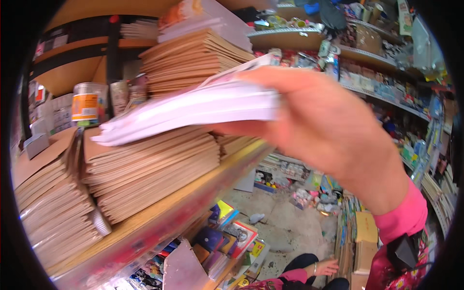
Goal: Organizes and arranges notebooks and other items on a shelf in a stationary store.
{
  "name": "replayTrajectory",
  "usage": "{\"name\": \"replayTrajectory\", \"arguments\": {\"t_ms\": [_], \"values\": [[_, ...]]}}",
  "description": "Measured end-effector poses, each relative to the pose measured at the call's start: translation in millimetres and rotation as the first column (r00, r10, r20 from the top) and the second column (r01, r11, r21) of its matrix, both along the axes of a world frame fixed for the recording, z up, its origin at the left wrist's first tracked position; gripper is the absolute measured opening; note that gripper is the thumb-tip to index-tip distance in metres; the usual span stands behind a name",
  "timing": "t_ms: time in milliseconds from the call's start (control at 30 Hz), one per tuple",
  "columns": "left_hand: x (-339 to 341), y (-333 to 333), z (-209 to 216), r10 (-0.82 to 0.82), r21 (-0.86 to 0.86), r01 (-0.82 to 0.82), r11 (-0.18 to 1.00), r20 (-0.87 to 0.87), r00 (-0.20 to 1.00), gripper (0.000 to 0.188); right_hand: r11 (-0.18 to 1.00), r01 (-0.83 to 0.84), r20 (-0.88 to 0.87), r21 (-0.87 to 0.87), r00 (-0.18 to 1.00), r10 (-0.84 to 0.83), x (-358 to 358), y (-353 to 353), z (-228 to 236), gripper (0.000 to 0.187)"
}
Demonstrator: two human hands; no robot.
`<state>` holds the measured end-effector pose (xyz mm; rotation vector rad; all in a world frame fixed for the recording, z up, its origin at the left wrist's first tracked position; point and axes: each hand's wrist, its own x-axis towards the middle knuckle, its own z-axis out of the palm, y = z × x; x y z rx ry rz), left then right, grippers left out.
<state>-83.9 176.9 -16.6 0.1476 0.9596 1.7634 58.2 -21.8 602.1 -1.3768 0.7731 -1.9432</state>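
Observation:
My right hand (316, 123) comes in from the right, in a pink cuff, and is closed around the end of a thick stack of white paper (193, 108). Its thumb lies on top and its fingers go underneath, partly hidden. The sheets are held nearly level over a pile of brown envelopes or folders (154, 169) on the shelf. Motion blurs their edges. Low in the picture, my left hand (327, 267) hovers or rests near my knee, with a bracelet on the wrist. Its fingers are stretched out and hold nothing.
More brown piles (53, 203) fill the wooden shelf (179, 193), with another stack (193, 58) behind. A can with an orange label (86, 104) stands at the left. Books (227, 244) lie below the shelf edge. Crowded shelves (386, 99) line the right; cardboard (365, 256) stands near the floor.

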Motion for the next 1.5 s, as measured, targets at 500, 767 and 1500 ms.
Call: {"name": "replayTrajectory", "arguments": {"t_ms": [500,767,1500], "values": [[-7.2,-18.0,17.1,-0.060,0.047,0.059,0.997,0.002,0.998,0.052,0.907,0.348,-0.223,0.238,0.928,-0.298,-31.4,74.8,-102.3,0.046],[28.8,47.7,21.9,-0.234,-0.095,0.233,0.968,-0.008,0.972,0.047,0.152,0.785,0.155,0.601,0.071,-0.985,14.8,326.7,-300.5,0.045],[93.1,271.3,78.6,-0.288,0.207,0.221,0.953,0.395,0.872,0.028,-0.732,0.118,-0.483,0.671,-0.681,-0.551,256.8,524.0,-576.3,0.031]]}}
